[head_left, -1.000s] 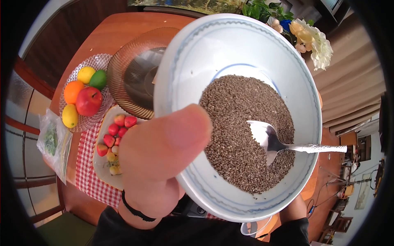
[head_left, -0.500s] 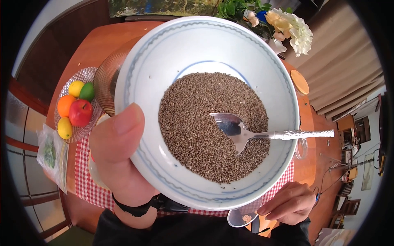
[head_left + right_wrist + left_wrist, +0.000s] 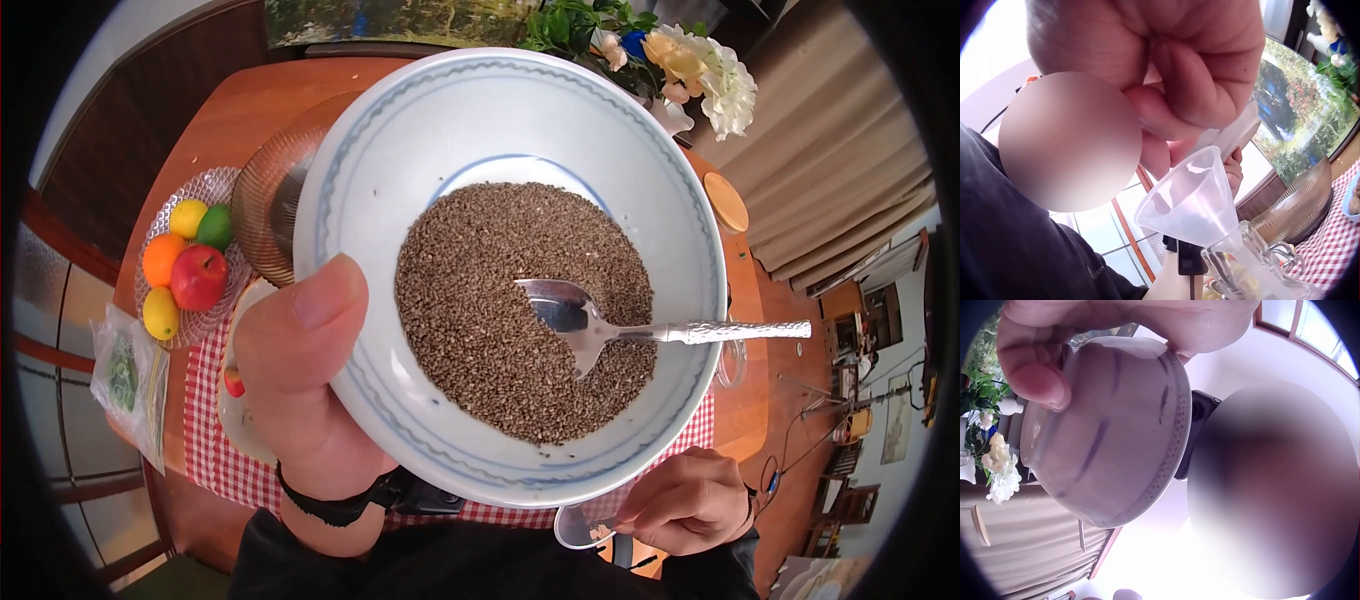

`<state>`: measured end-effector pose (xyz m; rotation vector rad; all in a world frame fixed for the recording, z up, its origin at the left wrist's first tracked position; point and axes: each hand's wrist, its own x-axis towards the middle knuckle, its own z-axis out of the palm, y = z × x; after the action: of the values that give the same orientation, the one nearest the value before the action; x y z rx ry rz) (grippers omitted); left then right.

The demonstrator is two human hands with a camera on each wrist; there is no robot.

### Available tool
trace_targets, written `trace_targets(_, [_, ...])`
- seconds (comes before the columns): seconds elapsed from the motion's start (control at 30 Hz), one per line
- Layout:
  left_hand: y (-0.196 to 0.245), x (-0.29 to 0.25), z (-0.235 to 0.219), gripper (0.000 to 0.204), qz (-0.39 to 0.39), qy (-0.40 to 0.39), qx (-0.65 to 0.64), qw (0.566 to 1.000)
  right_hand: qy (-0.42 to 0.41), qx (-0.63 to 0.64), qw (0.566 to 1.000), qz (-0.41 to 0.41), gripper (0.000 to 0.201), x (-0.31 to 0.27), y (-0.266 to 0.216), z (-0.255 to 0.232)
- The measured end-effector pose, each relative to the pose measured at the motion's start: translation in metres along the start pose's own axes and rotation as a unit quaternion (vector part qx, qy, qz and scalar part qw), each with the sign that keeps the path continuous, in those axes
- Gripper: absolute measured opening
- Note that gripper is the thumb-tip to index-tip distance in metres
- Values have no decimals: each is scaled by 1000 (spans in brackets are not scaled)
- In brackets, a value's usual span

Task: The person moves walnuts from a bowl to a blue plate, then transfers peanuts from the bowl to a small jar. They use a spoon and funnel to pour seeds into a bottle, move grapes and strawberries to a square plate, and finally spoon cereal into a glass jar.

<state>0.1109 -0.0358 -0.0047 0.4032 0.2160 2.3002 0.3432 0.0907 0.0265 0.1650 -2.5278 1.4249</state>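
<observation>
My left hand [image 3: 310, 390] grips a white bowl [image 3: 480, 125] with blue lines, its thumb over the left rim. Small grey-brown seeds [image 3: 470, 330] lie in the bowl, which is tilted towards the head camera. A metal spoon [image 3: 690, 330] rests in them, its handle over the right rim. In the left wrist view, curled fingers support the bowl's outside [image 3: 1110, 431]. Below the bowl's right side is my right hand [image 3: 690, 500], fingers curled, nothing visible in them. Close to its fingertips, a clear funnel [image 3: 1191, 200] stands in a glass vessel [image 3: 1241, 262]; contact cannot be told.
Left on the table [image 3: 240, 100] are a glass plate of fruit [image 3: 198, 278], a plastic bag [image 3: 125, 390] and a ribbed glass dish [image 3: 270, 190]. A checked cloth [image 3: 225, 470] runs under the bowl. Flowers [image 3: 720, 80] stand at the back; a round wooden lid [image 3: 725, 202] lies right.
Across the head frames, the bowl shifted left, then slightly right. My right hand came into view from behind it, and the funnel's rim shows more than at first.
</observation>
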Motion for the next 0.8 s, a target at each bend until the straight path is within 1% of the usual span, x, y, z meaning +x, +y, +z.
trace_targets(0.13, [0,-4,-1,37,15,48,1,999,11,-1,1000,23,12,2,-2,0])
trace_targets(0.17, [0,-5,-4,32,59,57,49,995,21,2,999,29,12,2,-2,0])
trace_targets(0.2, [0,-6,-5,29,81,62,73,992,20,2,999,29,12,3,-1,1])
trace_targets(0.23, [1,-6,-6,26,103,68,97,988,54,-12,997,45,15,4,-1,1])
trace_targets(0.27, [1,-5,-4,22,96,74,95,988,87,-26,994,61,20,5,0,2])
trace_targets(0.3, [2,-5,-7,20,94,78,93,988,168,-2,983,69,11,-1,16,1])
trace_targets(0.37, [3,-6,-12,19,95,89,96,987,228,-23,954,192,20,1,28,-1])
trace_targets(0.4, [4,-6,-13,19,97,92,99,986,169,-115,964,167,25,9,38,-6])
trace_targets(0.43, [4,-6,-15,19,102,95,102,985,111,-179,966,153,28,11,47,-7])
trace_targets(0.5, [5,-7,-15,19,110,100,109,983,5,-299,949,102,35,15,67,-9])
trace_targets(0.57, [7,-7,-17,19,115,105,113,981,-31,-195,961,194,20,8,79,3])
trace_targets(0.6, [7,-7,-18,19,117,106,116,981,-59,-193,955,218,20,8,90,5])
trace_targets(0.7, [8,-8,-20,20,120,111,121,979,-124,-228,937,235,19,6,113,13])
trace_targets(0.8, [8,-9,-21,20,121,113,125,978,-140,-230,931,246,19,-2,120,18])
